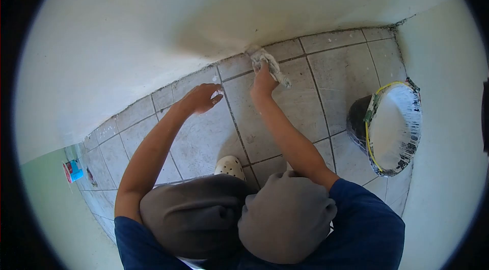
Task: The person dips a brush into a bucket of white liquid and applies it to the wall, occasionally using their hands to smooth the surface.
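Note:
My right hand is closed around a crumpled, whitish rag. One end of the rag meets the floor tiles right at the foot of the pale wall, while the other end hangs out past my fingers. To the left, my left hand hovers near the wall's base with its fingers loosely bent and a gap between thumb and fingers. Nothing shows in it, and white smears mark its fingertips.
A black bucket with white liquid inside and a yellow handle stands at the right, by the side wall. Grey floor tiles run along the wall. My perforated clog is below. A small red-and-blue container sits far left.

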A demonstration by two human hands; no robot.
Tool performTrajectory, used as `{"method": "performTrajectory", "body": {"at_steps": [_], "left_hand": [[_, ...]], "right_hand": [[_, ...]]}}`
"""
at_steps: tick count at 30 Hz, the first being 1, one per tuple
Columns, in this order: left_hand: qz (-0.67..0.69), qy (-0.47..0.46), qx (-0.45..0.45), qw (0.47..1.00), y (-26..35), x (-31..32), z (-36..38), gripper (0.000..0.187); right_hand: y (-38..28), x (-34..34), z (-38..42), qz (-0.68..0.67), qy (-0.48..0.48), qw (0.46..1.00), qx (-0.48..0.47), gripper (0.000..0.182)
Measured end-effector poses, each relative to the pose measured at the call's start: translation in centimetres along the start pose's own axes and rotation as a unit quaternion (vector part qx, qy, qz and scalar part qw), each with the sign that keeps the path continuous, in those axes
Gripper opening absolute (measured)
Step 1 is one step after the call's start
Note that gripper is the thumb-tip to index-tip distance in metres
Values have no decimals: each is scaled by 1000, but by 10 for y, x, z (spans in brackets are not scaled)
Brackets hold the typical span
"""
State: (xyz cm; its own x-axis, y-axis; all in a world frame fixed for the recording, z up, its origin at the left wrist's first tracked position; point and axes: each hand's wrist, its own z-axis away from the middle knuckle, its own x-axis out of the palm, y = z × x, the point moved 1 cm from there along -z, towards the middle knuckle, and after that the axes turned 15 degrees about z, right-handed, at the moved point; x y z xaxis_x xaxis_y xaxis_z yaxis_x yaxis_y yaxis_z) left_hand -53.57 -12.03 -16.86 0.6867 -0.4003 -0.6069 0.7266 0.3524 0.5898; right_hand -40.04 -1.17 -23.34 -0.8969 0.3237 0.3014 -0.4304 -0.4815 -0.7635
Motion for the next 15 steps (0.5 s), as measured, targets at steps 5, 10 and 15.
{"method": "performTrajectory", "body": {"at_steps": [5,10,15], "left_hand": [[75,61,-23,995,-15,-11,-6,24],[61,58,-25,996,-25,-12,-9,23],[58,47,-21,997,-15,-8,-12,22]], "right_hand": [[-69,11,29,-95,-67,991,-59,23],[-32,-12,9,-20,-9,999,-34,22],[-46,24,-7,-49,-1,999,-6,18]]}}
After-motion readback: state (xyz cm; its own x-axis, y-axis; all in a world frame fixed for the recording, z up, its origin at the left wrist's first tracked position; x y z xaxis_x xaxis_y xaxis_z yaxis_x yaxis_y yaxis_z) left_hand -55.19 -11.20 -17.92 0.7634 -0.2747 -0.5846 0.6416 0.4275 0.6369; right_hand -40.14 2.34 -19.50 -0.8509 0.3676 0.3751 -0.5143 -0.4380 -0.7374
